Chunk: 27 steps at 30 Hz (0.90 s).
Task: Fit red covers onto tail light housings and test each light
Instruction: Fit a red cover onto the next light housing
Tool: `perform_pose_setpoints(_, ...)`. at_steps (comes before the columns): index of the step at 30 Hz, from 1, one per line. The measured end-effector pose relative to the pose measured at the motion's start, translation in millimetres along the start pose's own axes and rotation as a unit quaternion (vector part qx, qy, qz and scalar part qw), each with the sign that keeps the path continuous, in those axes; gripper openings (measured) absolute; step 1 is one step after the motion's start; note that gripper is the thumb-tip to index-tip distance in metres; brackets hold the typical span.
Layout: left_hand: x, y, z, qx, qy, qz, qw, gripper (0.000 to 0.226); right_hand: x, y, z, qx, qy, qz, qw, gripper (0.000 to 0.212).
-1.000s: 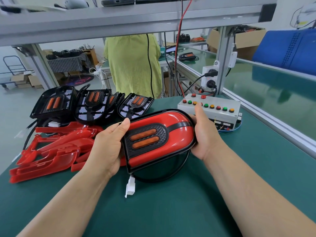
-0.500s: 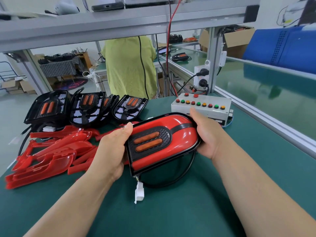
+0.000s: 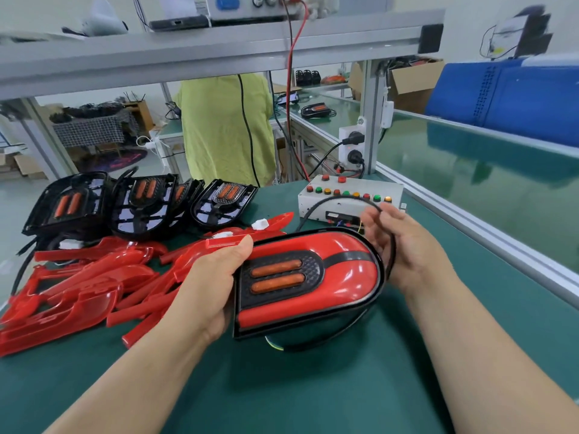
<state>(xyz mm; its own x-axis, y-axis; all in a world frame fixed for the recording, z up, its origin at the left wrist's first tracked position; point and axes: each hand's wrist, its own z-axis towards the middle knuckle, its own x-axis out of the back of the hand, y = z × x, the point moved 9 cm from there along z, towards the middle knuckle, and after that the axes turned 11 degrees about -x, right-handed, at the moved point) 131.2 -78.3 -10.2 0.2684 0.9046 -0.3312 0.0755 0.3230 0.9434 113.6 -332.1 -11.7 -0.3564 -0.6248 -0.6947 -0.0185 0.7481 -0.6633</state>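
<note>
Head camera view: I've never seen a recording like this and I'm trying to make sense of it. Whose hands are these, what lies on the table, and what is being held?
There is no machine here. A person wears a camera on the head, so you look forward and down at their own two bare hands. The left hand grips a tail light with its cover fitted. The right hand holds the light's black cable. On the green table, a pile of loose red covers lies at the left, with bare black housings behind it. A white test box with coloured buttons sits at the right. Another person in a yellow-green top stands beyond the bench.
</note>
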Motion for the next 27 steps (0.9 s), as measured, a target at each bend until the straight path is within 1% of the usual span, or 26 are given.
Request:
perform_pose_setpoints(3, 8.2, 4.6, 6.1, -0.013, 0.006, -0.019, 1.000, 0.045, 9.3, -13.5, 2.7, 0.056, 0.004, 0.084, 0.995, 0.022)
perform_pose_setpoints(5, 14.9, 7.2, 8.2, -0.019, 0.019, -0.023, 0.999, 0.048, 10.3, -17.5, 3.1, 0.079, -0.001, 0.105, 0.991, 0.023)
perform_pose_setpoints(10, 22.9, 5.3, 9.3, -0.013, 0.048, -0.017, 0.999, 0.044, 5.8, -17.7, 2.5, 0.093, -0.010, 0.092, 0.991, 0.026)
perform_pose_setpoints(14, 22.7, 8.1, 8.7, -0.017, 0.049, -0.010, 0.999, 0.042, 13.1, -25.6, 0.6, 0.107, 0.008, 0.113, 0.988, 0.028)
perform_pose_setpoints(17, 24.8, 7.2, 7.3, -0.008, 0.054, 0.010, 0.998, 0.044, 15.2, -31.0, -1.2, 0.117, 0.001, 0.119, 0.986, 0.029)
perform_pose_setpoints(20, 23.2, 0.6, 5.5, 0.003, 0.062, 0.031, 0.998, 0.039, 12.0, -33.0, -2.7, 0.124, -0.030, 0.117, 0.985, 0.032)
perform_pose_setpoints(22, 22.1, -4.2, 3.9, 0.008, 0.068, 0.039, 0.997, 0.037, 9.0, -38.1, -5.1, 0.128, -0.064, 0.140, 0.980, 0.033)
perform_pose_setpoints(25, 22.5, -6.0, 3.5, -0.010, 0.083, 0.064, 0.994, 0.037, 0.6, -46.1, -10.9, 0.114, -0.142, 0.212, 0.960, 0.036)
perform_pose_setpoints(27, 22.7, -5.1, 3.6, -0.030, 0.091, 0.096, 0.991, 0.038, -6.9, -46.1, -15.1, 0.095, -0.183, 0.220, 0.954, 0.036)
